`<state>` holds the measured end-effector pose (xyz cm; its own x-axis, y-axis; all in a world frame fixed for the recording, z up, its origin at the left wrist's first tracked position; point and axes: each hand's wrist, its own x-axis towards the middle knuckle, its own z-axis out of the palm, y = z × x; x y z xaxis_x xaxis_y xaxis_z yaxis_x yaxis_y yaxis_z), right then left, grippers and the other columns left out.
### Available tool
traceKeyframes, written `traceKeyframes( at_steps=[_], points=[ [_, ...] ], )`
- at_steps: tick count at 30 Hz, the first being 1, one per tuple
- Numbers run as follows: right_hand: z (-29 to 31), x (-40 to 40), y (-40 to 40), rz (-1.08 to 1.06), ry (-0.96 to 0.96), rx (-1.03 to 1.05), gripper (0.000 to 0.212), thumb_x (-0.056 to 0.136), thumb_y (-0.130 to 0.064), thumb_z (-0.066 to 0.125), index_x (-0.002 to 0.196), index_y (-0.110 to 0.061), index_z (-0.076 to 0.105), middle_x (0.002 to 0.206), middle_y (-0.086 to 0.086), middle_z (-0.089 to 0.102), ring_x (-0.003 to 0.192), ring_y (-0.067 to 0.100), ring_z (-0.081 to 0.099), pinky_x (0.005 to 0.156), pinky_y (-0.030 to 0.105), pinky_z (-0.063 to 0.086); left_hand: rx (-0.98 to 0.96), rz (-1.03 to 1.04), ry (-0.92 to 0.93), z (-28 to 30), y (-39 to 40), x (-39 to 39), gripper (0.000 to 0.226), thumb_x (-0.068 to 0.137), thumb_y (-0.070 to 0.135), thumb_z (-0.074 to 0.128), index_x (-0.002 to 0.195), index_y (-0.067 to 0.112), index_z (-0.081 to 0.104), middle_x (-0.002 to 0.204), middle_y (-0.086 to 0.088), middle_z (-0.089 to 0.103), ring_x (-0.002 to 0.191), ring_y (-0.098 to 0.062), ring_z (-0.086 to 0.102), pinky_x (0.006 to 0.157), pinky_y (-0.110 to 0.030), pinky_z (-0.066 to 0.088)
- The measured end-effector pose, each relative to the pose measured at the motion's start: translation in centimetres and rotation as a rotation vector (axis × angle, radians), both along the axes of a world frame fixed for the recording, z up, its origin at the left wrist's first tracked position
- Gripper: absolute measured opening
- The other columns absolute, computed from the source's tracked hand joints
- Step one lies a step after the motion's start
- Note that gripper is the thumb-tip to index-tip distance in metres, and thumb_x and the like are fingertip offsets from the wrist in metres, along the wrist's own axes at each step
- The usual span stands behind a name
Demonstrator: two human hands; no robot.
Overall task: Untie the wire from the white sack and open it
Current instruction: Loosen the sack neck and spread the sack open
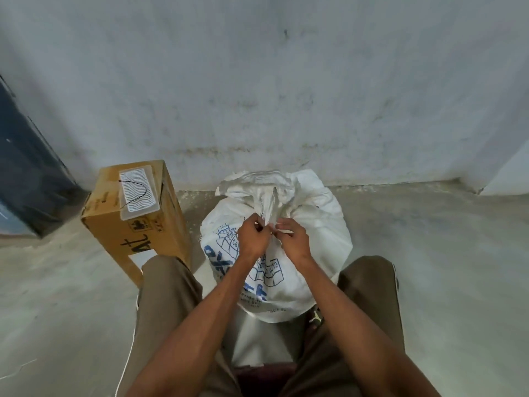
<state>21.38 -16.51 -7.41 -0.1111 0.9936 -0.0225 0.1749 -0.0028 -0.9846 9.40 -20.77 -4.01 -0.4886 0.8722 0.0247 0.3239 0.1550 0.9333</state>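
Note:
A full white sack (320, 242) with blue print stands on the floor between my knees, against the wall. Its top is bunched into a neck (269, 204) with the loose mouth flaring above. My left hand (253, 236) and my right hand (293, 237) pinch at the neck from either side, fingertips almost touching. The wire there is too thin to make out; it is hidden between my fingers.
A tall cardboard box (143, 227) stands left of the sack, with a clear plastic tray (138, 191) holding a bent black wire on top. A dark panel (25, 179) leans at far left. A stained wall rises behind. Bare concrete floor lies to the right.

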Motion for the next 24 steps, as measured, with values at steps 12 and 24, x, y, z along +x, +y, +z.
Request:
traceKeyframes(
  at_steps=[12,24],
  points=[
    [2.2,-3.2,-3.2,0.023,0.133,-0.084,0.028,0.084,-0.002,0.069,0.106,-0.019,0.071,0.096,0.005,0.078,0.089,0.02,0.073,0.056,0.029,0.052,-0.059,-0.06,-0.079,0.6,-5.3,-3.1,0.018,0.085,0.01,0.062,0.1,0.017,0.069,0.09,0.004,0.073,0.087,-0.014,0.069,0.071,-0.025,0.049],
    [0.5,-3.8,-1.2,0.254,0.111,-0.23,0.032,0.095,0.003,0.047,0.116,-0.006,0.069,0.106,0.012,0.077,0.1,0.021,0.073,0.055,0.027,0.053,-0.115,0.15,-0.675,3.8,2.5,-4.2,0.029,0.082,0.047,0.074,0.084,0.02,0.067,0.082,-0.001,0.069,0.08,-0.02,0.065,0.08,-0.036,0.051]
  ],
)
